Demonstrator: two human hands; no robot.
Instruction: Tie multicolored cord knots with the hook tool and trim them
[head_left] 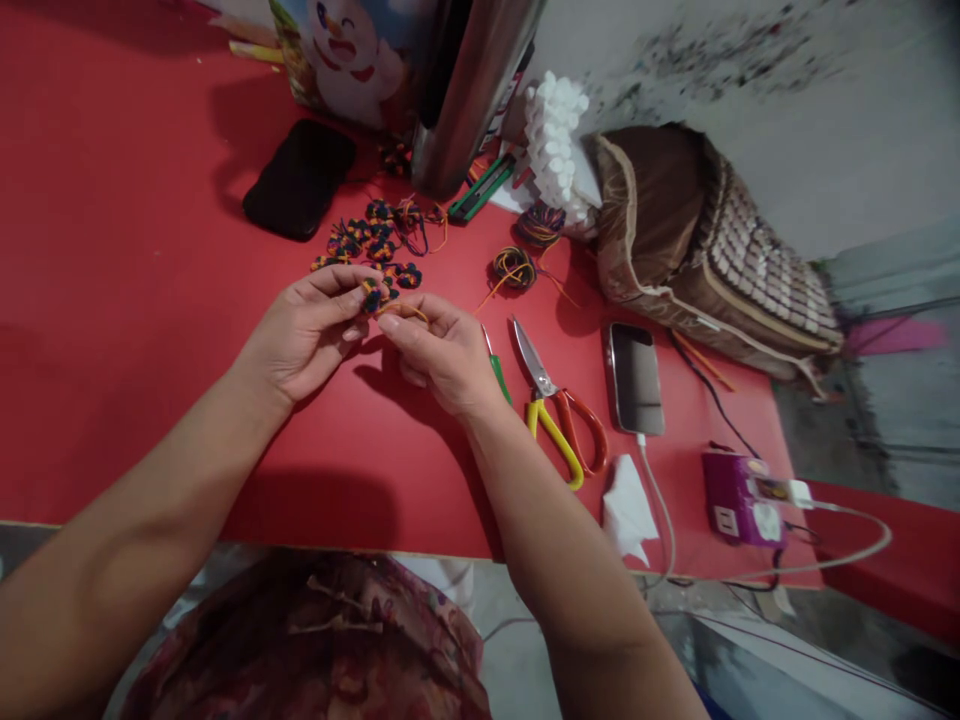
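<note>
Over a red table (112,300), my left hand (307,330) pinches a small multicoloured crocheted piece (373,295) between thumb and fingers. My right hand (442,350) is closed right beside it, gripping a green crochet hook (497,372) and an orange strand of the yarn. Several similar small crocheted pieces (375,240) lie in a cluster just beyond my hands. A small ball of the same multicoloured yarn (514,267) rests to the right of them, with loose strands trailing.
Scissors with yellow and red handles (559,410) lie right of my right hand. A phone (636,378) on a white cable, a purple charger block (739,497), a tissue (626,505), a brown bag (697,240), a black pouch (300,178) and a metal flask (469,90) stand around.
</note>
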